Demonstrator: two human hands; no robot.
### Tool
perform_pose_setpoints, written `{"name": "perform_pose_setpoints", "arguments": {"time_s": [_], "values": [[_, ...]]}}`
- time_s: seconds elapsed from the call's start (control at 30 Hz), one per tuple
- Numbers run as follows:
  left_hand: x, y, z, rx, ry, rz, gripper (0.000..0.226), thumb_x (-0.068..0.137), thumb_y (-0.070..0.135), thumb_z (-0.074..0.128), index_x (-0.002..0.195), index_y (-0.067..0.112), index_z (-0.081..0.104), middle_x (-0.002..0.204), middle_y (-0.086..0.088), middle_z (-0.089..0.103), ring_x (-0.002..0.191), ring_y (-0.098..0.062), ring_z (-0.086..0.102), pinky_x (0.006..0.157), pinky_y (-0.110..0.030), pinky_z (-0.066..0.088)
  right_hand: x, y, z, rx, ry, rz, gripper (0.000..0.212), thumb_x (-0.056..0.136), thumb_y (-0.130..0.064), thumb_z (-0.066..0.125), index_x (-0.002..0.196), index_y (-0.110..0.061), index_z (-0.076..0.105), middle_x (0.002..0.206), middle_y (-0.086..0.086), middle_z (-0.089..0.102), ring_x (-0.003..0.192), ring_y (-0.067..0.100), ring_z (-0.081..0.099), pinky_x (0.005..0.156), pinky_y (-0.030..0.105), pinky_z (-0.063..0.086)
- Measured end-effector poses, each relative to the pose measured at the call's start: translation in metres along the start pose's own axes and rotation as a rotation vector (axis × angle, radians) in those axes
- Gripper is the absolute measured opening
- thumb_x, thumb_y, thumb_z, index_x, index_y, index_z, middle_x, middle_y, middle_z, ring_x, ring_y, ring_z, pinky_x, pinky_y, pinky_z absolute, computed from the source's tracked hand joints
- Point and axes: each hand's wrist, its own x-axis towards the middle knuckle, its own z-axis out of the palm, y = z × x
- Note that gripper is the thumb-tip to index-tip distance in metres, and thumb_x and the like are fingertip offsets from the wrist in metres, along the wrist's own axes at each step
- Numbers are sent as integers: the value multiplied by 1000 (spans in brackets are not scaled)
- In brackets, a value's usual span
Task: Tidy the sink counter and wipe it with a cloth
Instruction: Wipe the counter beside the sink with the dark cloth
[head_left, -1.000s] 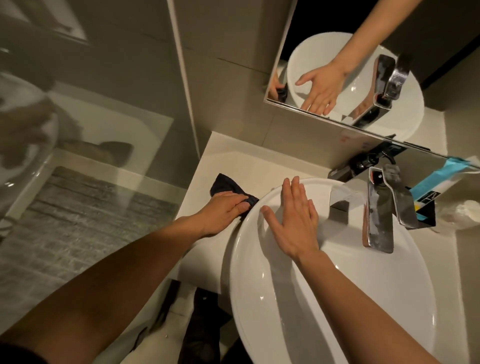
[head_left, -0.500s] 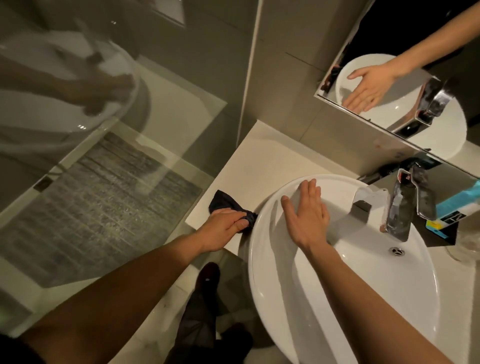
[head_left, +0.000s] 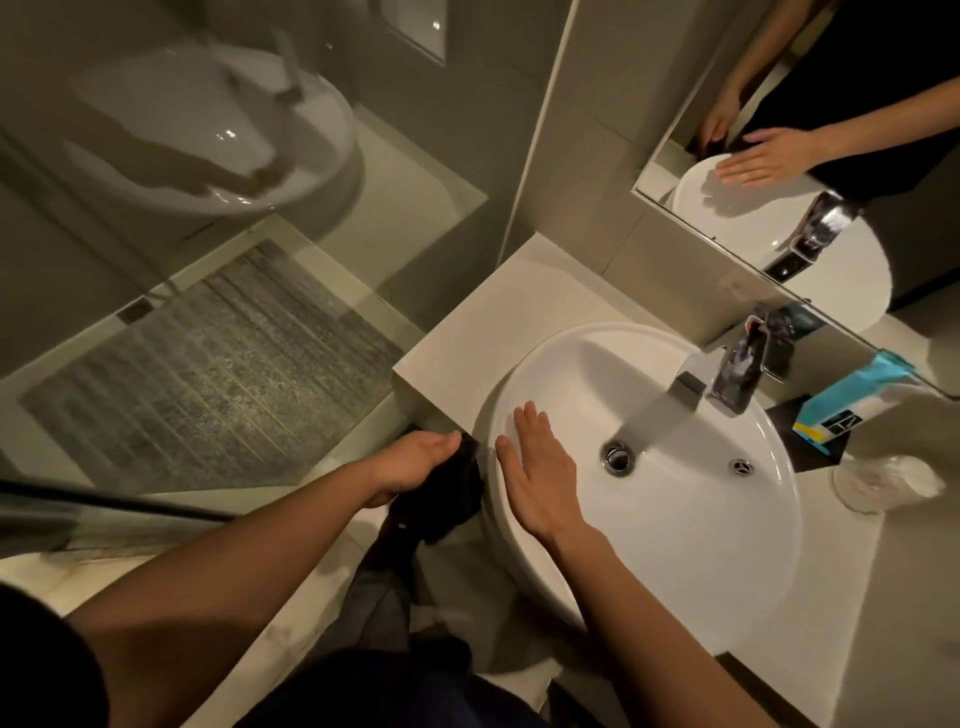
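Note:
A dark cloth (head_left: 441, 499) hangs bunched from my left hand (head_left: 410, 465), just off the front edge of the pale counter (head_left: 524, 306) and against the outer left side of the white basin (head_left: 691, 514). My right hand (head_left: 537, 467) lies flat with fingers spread on the basin's left rim, holding nothing. The counter to the left of the basin is bare.
A chrome tap (head_left: 727, 371) stands behind the basin. A blue and white box (head_left: 852, 402) and a clear glass (head_left: 857, 483) sit on the counter at the right. A mirror (head_left: 779, 156) hangs on the back wall. A glass shower screen (head_left: 208, 260) is at the left.
My left hand has drawn the cloth across the counter toward me and off its front edge. My right hand has slid nearer along the basin rim. The view has swung left.

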Motion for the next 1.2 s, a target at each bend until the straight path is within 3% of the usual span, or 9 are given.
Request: {"name": "perform_pose_setpoints", "arguments": {"time_s": [0.1,0.27,0.33,0.47,0.6,0.73,0.9,1.1,1.2], "values": [[-21,0,10,-395,23,-33,46,100,53,51,122,17,71,119,-12,75,111,-29,72,89,-45,59,-26,-1,-10,263,-70,72,56,110,-48,30,153,-17,45,164,1,39,152,19,33,122,30,22],[-52,28,33,-742,-51,-15,57,96,52,55,132,8,66,131,-22,67,119,-34,67,83,-42,61,-65,-5,-32,701,-92,178,56,102,-61,41,116,-19,76,110,-5,76,103,17,68,94,32,49],[-62,41,48,-775,-152,-28,63,99,57,49,130,5,68,136,-23,64,123,-35,64,88,-43,59,-77,0,-40,839,-92,230,60,96,-65,52,115,-13,76,104,5,79,102,31,72,94,44,56],[-78,66,77,-785,-362,-11,84,95,72,39,142,4,56,146,-24,54,135,-38,54,111,-50,44,-102,9,-59,1006,-9,212,56,84,-58,71,103,-5,78,103,14,78,93,23,71,86,39,54],[-87,79,104,-667,-492,-30,62,96,44,65,137,-2,57,145,-29,54,134,-40,54,114,-52,41,-130,21,-70,1065,235,202,36,83,-49,75,99,-18,82,94,14,80,81,24,73,72,37,56],[-79,70,124,-279,-292,-17,39,91,-5,65,129,3,64,123,-19,72,110,-32,72,86,-40,60,-158,37,-58,1010,422,284,15,95,-39,69,103,-32,79,101,-6,81,94,11,77,78,29,62],[-68,45,136,94,-93,14,17,93,10,67,108,13,74,98,-4,80,101,-27,74,74,-38,61,-183,57,-25,865,538,420,12,102,-24,63,102,-29,74,91,-11,79,90,9,75,68,13,54],[-62,31,138,393,36,169,23,94,13,65,117,14,66,97,-9,74,93,-25,72,86,-47,61,-185,57,0,703,511,568,39,105,-22,56,141,-10,57,133,7,68,123,23,64,97,28,54],[-61,23,131,574,124,287,37,94,5,60,129,14,60,94,-5,71,89,-22,69,82,-33,58,-185,49,13,461,467,707,49,104,-31,56,149,-16,43,137,10,64,123,29,63,95,36,55]]}}
